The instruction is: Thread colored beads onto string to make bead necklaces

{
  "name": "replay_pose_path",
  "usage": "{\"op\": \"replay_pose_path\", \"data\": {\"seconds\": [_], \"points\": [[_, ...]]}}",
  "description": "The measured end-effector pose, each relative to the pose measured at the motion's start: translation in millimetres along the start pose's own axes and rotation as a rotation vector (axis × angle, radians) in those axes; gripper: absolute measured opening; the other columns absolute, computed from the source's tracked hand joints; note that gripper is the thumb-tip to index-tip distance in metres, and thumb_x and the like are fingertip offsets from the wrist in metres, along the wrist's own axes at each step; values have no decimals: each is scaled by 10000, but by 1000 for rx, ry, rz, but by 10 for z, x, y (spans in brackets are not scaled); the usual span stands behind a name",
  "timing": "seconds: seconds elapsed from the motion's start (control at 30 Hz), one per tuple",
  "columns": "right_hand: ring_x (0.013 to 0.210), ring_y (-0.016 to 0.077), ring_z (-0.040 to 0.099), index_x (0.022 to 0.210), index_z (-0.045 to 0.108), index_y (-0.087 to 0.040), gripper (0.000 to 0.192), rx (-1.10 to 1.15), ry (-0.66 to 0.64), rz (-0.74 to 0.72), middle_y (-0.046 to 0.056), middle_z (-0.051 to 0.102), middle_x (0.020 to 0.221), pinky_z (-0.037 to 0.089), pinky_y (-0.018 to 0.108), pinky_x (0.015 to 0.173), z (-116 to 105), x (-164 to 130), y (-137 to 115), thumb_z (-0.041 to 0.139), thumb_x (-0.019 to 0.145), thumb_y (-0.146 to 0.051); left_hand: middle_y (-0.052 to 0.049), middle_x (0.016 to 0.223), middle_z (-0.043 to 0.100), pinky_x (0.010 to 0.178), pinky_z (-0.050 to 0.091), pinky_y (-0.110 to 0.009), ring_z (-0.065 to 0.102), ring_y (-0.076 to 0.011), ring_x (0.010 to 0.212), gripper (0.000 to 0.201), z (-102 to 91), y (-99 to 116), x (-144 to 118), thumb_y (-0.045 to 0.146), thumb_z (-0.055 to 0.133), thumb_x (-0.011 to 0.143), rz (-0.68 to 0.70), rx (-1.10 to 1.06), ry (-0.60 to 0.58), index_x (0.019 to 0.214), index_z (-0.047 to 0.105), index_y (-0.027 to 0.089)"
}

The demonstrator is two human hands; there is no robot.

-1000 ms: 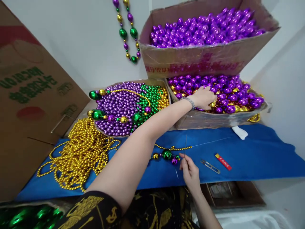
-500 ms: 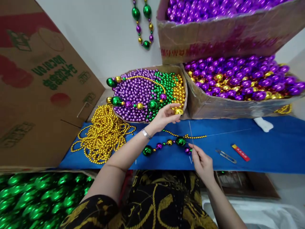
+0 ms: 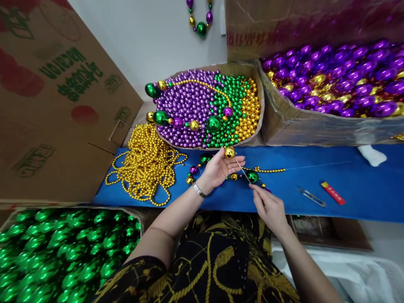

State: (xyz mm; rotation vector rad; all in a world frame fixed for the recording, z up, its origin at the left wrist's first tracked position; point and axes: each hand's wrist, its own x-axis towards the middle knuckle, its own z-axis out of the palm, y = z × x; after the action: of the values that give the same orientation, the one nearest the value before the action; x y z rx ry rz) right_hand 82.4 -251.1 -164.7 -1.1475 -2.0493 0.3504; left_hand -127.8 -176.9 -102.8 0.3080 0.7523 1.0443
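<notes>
Fingertips of our left hand [image 3: 221, 168] pinch a gold bead [image 3: 229, 152], its hole turned toward the needle [image 3: 242, 170]. Our right hand [image 3: 268, 206] pinches this needle, tip aimed at it.

1. Single view: head-worn camera, looking forward and steeply down over the wearer's lap onto a blue-covered table [image 3: 315, 176].
2. Close range: left hand [image 3: 221, 168] and right hand [image 3: 269, 208] sit at frame centre, forearms entering from the near edge.
3. Far side reaches a white wall [image 3: 151, 38]; cardboard boxes [image 3: 299, 126] crowd the far right, a box of green beads [image 3: 63, 252] near left.
4. No second view, so no shared area.
</notes>
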Motion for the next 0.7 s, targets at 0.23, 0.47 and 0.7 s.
{"op": "replay_pose_path", "data": {"seconds": [0.23,0.47,0.7], "points": [[858,166,737,1224,653,-191,311,-16,-17,-9,70,748,1050,598,261,803,-11,-3,-3,497,954,-183,-159,979,750,877,530,-356,725,-229,900,578,-2,-18,8,504,288,1006,-18,-16,9,912,706,116],[837,156,734,1204,659,-198,298,-12,-37,13,63,751,1037,591,249,777,-3,0,7,485,962,-197,-159,967,752,907,527,-373,727,-230,907,571,-23,-33,2,512,309,999,-8,-24,9,922,714,118],[823,158,733,1194,666,-194,293,-16,-46,9,72,750,1038,588,253,773,-4,-6,6,489,960,-207,-158,958,754,882,538,-358,728,-224,890,587,-49,-15,-29,522,299,1000,-32,-26,6,935,709,107]]}}
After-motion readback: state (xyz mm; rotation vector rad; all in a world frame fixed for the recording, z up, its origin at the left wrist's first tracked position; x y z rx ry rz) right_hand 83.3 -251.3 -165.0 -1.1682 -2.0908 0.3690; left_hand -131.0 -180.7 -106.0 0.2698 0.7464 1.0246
